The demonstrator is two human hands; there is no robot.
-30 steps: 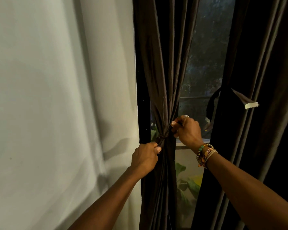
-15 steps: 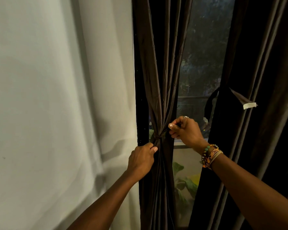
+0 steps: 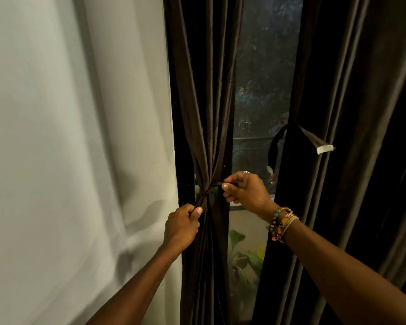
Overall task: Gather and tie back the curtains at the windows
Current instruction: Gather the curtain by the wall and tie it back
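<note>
1. Wall (image 3: 68, 137): pale and plain, filling the left half of my view, with soft shadows across it.

2. Right curtain (image 3: 361, 113): dark brown, heavy folds, hanging down the right side.

3. Left curtain (image 3: 204, 102): the same dark cloth, just beside the edge of the wall. It is gathered into a narrow waist at mid-height and spreads again below.

4. Window (image 3: 263, 90): a tall strip of glass between the two curtains, with dark foliage outside.

5. Plant (image 3: 244, 256): broad green leaves, low down behind the glass.

6. My right hand (image 3: 246, 192): to the right of the gathered waist. Thumb and forefinger pinch one end of the tie, drawn taut to the right.

7. My left hand (image 3: 181, 227): just below the waist and to its left, fingers curled. It grips the dark cloth coming down from the knot; I cannot tell whether this is the tie's other end or a fold of curtain.

8. Strap (image 3: 279, 141): a dark loop hanging on the right curtain, unfastened.

9. Bracelets (image 3: 280, 222): green beads and orange bands on my right wrist.

10. Tie (image 3: 205, 193): a thin dark band knotted round the left curtain's waist.

11. Tag (image 3: 325, 149): a small white tab at the strap's free end.

12. Ring (image 3: 245, 172): silver, on a finger of my right hand.
</note>
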